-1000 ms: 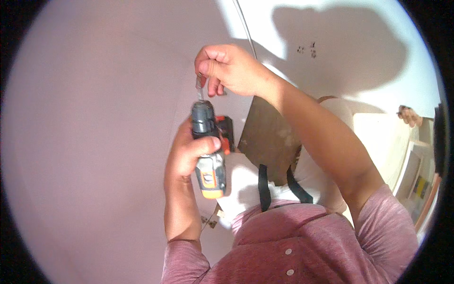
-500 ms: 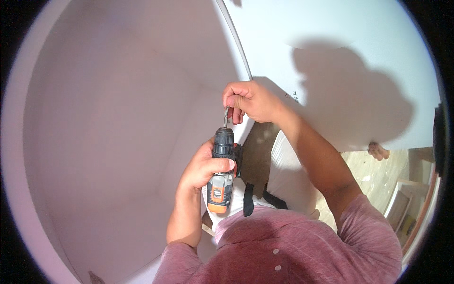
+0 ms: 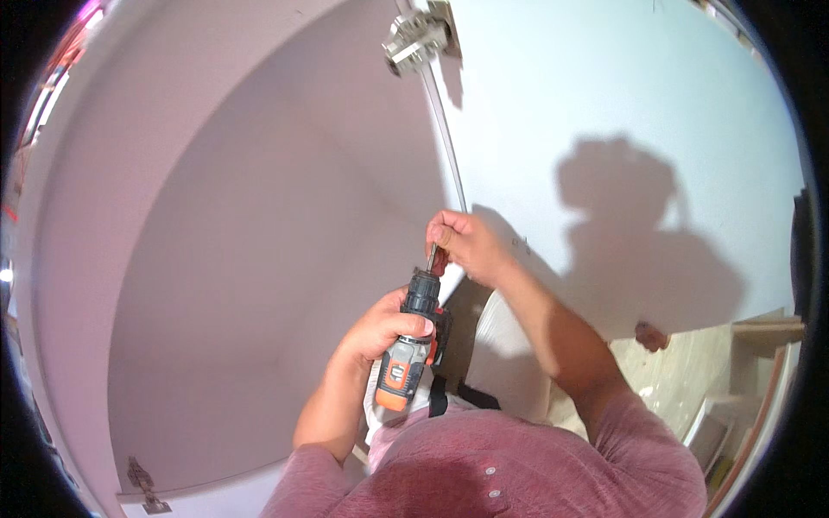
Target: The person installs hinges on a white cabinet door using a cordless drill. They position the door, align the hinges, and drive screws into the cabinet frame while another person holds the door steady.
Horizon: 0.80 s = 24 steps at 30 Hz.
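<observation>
In the head view, the person's left hand [image 3: 386, 328] was wrapped around a cordless drill [image 3: 403, 356], thumb lying across the top of its housing. The casing was grey and black moulded plastic with a rounded orange butt, and its ribbed black chuck [image 3: 422, 295] pointed away from the body. The drill was in front of the person's waist, tilted slightly to the right. A slim, shiny metal bit [image 3: 431, 256] stood out of the chuck's nose, and the right hand [image 3: 466, 246] pinched it between thumb and curled fingers; how deep the shank sat I couldn't tell.

Left of the drill gaped a smooth, matte, pinkish-white cabinet interior [image 3: 250, 259]. To the right was a flat white panel [image 3: 518, 95], edged with a narrow strip [image 3: 447, 142] and carrying a chunky silvery metal hinge [image 3: 419, 39] near the top. Another metal hinge [image 3: 145, 485] showed at lower left. The person wore a heathered, dusky red shirt [image 3: 544, 449] with pale round buttons, over wrinkled white trousers [image 3: 509, 367].
</observation>
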Available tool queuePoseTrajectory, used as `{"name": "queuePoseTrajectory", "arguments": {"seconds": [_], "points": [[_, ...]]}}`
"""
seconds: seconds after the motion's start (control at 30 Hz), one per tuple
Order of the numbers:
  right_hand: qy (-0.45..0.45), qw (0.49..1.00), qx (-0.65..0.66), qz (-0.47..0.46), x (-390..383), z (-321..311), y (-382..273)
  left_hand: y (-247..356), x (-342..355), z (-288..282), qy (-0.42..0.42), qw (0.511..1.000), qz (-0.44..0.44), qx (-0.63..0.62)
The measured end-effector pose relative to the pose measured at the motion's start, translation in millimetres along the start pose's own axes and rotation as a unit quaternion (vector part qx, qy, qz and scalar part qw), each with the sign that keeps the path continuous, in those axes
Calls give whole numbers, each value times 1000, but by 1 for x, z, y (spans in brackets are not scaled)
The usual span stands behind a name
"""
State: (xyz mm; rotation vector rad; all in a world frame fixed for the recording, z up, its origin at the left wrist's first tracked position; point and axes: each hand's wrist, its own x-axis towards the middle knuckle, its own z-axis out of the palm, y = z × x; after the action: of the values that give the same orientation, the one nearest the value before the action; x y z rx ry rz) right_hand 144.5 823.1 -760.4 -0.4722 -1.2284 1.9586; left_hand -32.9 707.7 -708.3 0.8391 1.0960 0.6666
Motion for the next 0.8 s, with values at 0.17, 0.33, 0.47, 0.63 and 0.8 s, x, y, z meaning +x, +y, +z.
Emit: {"name": "queuePoseTrajectory", "arguments": {"seconds": [0.17,0.33,0.47,0.63,0.8], "points": [[182,972,143,27,-3,51,-3,11,-11,10,24,1000,0,-18],[194,956,218,38,-7,87,-23,12,-17,14,50,997,59,-1],[178,963,201,25,-4,99,-32,12,-19,21,85,991,103,14],[163,975,144,37,-23,101,-57,7,-18,58,109,981,162,-13],[181,981,39,52,-76,90,-79,-29,-9,101,35,976,200,-83]]}}
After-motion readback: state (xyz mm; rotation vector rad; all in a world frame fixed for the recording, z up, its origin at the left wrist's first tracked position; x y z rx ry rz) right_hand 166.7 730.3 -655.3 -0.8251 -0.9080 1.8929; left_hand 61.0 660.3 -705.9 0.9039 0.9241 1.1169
